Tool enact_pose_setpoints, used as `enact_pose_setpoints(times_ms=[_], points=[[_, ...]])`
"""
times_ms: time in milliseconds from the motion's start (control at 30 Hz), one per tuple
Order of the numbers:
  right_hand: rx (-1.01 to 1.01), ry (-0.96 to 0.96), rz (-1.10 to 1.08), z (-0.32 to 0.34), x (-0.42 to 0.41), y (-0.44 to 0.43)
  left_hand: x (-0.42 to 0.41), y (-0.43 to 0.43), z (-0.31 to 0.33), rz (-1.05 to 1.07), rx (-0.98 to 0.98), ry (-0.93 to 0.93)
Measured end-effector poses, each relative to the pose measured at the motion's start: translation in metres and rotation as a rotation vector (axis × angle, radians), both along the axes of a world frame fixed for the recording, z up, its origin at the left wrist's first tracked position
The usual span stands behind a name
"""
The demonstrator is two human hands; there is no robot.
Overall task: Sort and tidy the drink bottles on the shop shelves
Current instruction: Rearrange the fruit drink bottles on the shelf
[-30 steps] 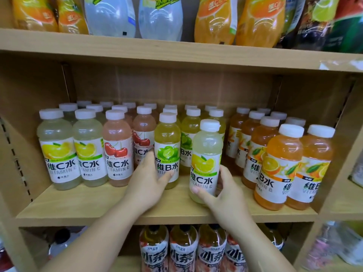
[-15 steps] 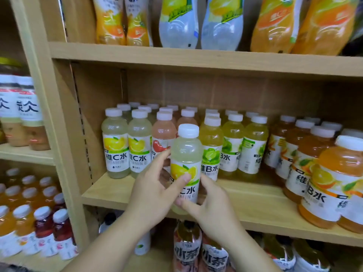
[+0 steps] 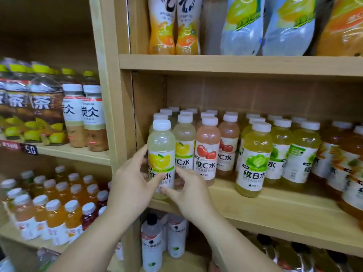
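My left hand (image 3: 133, 183), right hand (image 3: 188, 195): grip wrapped round lemon bottle (image 3: 161, 152) at label; full, probably heavy, slick.

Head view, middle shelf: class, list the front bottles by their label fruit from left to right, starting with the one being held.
held lemon bottle → second lemon bottle → cherry bottle → lime bottle → orange bottles
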State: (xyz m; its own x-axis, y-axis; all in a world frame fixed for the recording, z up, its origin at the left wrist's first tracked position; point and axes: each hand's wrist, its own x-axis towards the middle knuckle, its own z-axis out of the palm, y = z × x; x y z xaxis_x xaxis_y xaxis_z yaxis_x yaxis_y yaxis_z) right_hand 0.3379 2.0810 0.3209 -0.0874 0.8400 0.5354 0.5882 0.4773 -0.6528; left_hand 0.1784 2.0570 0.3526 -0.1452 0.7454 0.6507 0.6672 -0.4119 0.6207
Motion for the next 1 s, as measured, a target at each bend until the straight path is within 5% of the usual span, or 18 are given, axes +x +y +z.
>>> enact_pose_setpoints(times_ms=[367, 667, 1000], points=[[-0.026, 0.006, -0.099, -0.005, -0.036, 0.015, -0.023, 0.008, 0.005, 0.164, -0.045, 0.219], [-0.038, -0.023, -0.077, -0.006, -0.03, 0.016, -0.022, 0.003, 0.006, 0.144, -0.051, 0.181], [0.44, 0.184, -0.211, 0.125, 0.078, -0.075, 0.066, -0.028, 0.083, -0.17, 0.444, 0.131]])
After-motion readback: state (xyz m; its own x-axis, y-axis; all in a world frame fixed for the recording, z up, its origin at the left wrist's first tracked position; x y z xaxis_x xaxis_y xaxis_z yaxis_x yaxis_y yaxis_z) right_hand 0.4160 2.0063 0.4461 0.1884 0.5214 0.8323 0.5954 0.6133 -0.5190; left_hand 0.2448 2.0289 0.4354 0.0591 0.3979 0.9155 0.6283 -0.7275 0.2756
